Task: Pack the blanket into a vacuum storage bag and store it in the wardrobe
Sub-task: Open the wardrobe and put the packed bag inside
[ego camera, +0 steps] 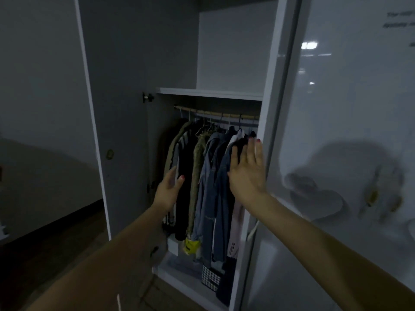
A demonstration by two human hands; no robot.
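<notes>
The wardrobe's left door stands swung wide open; beside it the left hand reaches forward on a bare, outstretched arm, fingers straight and loose, holding nothing, just in front of the dark hanging clothes; these garments hang from a wooden rail under a white shelf inside the wardrobe; the right hand is raised flat, fingers spread upward, palm toward the clothes, close to the edge of the glossy right door; neither blanket nor vacuum bag is in view.
</notes>
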